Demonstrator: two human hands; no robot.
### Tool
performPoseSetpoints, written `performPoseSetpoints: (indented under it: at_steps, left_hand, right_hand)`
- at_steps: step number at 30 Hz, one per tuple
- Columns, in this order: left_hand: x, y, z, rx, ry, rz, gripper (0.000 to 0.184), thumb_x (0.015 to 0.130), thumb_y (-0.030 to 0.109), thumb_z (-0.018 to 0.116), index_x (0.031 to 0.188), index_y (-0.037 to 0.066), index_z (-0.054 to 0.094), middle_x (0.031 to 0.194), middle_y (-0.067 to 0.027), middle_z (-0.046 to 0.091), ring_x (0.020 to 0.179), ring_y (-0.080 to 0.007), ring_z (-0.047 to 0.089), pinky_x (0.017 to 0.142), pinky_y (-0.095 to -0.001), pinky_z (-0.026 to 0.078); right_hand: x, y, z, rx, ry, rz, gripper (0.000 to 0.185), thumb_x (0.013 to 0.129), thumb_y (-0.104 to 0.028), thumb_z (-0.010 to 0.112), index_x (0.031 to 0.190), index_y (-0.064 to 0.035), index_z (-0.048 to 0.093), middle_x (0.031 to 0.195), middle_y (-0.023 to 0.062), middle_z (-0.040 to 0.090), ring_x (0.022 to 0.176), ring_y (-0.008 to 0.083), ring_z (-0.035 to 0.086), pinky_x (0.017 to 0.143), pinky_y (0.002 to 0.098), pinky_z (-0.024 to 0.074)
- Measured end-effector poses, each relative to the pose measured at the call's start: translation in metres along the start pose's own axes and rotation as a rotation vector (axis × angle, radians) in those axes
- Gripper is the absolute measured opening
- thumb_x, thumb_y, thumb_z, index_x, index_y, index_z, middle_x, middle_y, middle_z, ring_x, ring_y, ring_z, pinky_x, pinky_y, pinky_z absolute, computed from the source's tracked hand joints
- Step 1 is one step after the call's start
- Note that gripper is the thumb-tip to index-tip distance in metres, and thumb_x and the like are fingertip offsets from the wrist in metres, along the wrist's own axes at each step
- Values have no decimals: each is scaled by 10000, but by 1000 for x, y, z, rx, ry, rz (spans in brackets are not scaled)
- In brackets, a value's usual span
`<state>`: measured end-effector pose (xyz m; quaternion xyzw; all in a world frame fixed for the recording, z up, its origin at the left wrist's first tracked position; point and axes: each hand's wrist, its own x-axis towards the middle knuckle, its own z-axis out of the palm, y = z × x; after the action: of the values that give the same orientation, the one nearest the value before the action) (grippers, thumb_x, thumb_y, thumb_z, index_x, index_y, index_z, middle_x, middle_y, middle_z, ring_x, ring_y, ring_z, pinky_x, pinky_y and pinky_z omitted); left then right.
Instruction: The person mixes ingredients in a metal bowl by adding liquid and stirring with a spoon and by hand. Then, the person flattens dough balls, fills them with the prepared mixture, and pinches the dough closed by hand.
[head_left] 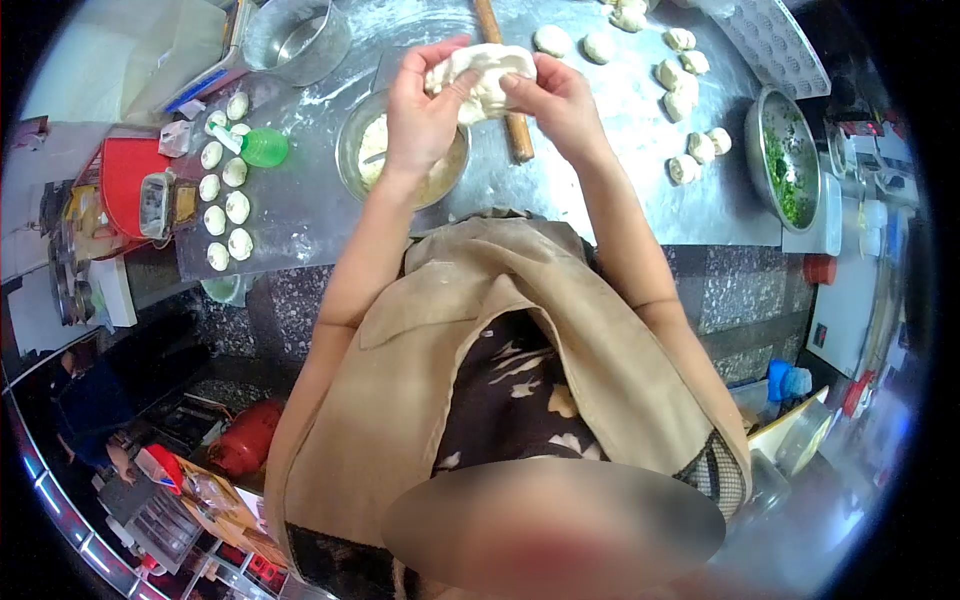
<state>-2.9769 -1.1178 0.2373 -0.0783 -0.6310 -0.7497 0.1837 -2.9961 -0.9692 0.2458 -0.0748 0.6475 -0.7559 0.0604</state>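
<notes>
A flattened piece of white dough (487,72) is stretched between my two hands above the metal table. My left hand (422,110) grips its left edge, with the thumb on the near face. On the other side my right hand (562,105) pinches the right edge between thumb and fingers. Below my left hand stands a steel bowl (349,160) holding a pale, crumbly filling (376,142) and what looks like a utensil. A wooden rolling pin (519,142) lies under the dough, partly hidden by it.
Filled dough balls (238,207) sit in rows at left beside a green spray bottle (265,147). Several dough pieces (678,102) lie at right. A large steel bowl (758,150) there holds chopped greens (790,180). A metal pot (325,55) stands back left on the floured table (300,200).
</notes>
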Motion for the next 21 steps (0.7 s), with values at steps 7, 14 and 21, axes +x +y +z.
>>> performPoseSetpoints:
  at_steps: [7, 14, 21]
  left_hand:
    - [7, 11, -9, 415, -21, -90, 240, 753, 88, 702, 965, 12, 618, 833, -67, 667, 766, -120, 614, 695, -263, 496]
    - [4, 7, -19, 273, -28, -121, 283, 773, 76, 688, 1029, 13, 588, 865, -62, 658, 772, -118, 610, 694, -252, 502]
    - [-1, 7, -26, 318, -38, -62, 246, 766, 12, 650, 1006, 4, 602, 875, -65, 653, 783, -120, 612, 727, -245, 500]
  right_hand:
    - [9, -2, 0, -327, -55, -241, 193, 799, -138, 644, 967, -43, 640, 766, 59, 642, 668, 115, 575, 613, 258, 454]
    - [11, -3, 7, -672, -48, -351, 181, 810, -146, 631, 949, -30, 626, 763, 72, 643, 680, 144, 600, 628, 281, 477]
    - [10, 16, 19, -603, -38, -256, 189, 810, -171, 626, 948, -41, 618, 767, 100, 637, 659, 177, 597, 608, 301, 470]
